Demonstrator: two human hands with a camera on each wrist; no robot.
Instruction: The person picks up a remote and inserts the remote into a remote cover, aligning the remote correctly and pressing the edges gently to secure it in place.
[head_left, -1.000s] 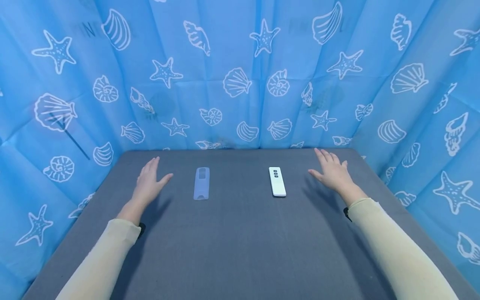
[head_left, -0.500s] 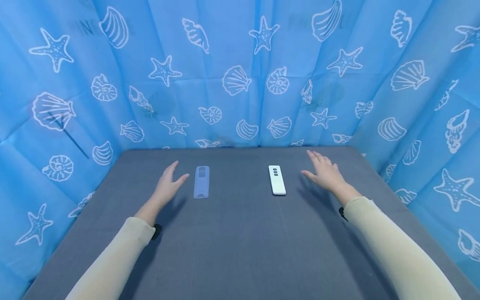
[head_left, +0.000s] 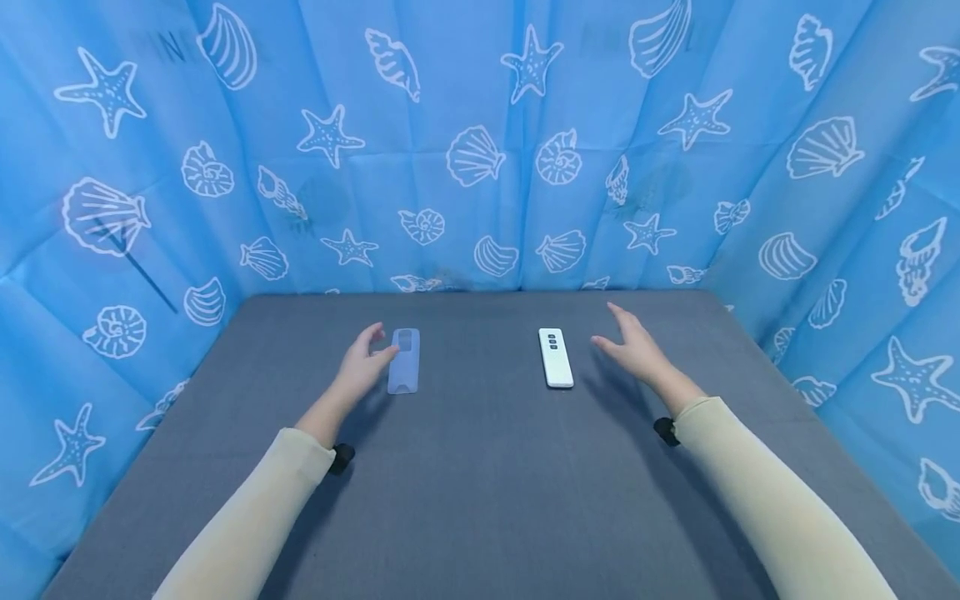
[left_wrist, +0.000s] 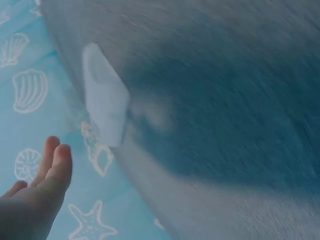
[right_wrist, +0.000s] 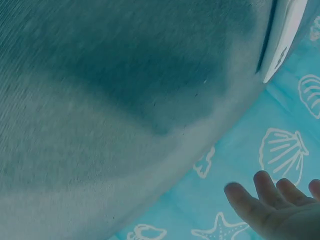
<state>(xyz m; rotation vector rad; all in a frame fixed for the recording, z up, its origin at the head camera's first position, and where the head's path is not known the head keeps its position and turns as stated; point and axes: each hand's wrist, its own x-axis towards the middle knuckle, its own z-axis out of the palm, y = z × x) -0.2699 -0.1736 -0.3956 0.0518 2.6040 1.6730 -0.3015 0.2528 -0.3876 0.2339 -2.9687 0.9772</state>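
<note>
A flat translucent bluish sleeve (head_left: 405, 377), like a remote cover, lies on the grey table left of centre. My left hand (head_left: 358, 371) hovers at its left side with thumb and fingers apart; the thumb tip overlaps the sleeve in the head view, and contact cannot be told. In the left wrist view the sleeve (left_wrist: 106, 100) appears beyond the fingers (left_wrist: 59, 167). Right of centre lies a white remote control (head_left: 557, 368) with dark buttons near its far end. Just right of it my right hand (head_left: 637, 350) is held above the table, fingers extended, holding nothing.
The grey cloth-covered table (head_left: 480, 483) ends at a blue curtain (head_left: 420, 83) with white shells and starfish, which also runs along both sides. Dark wrist bands show at both cuffs, and both arms cast shadows on the table.
My left hand has moved right, from well clear of the sleeve to its left edge. The right hand has drifted slightly left toward the remote control. Sleeve and remote lie where they were.
</note>
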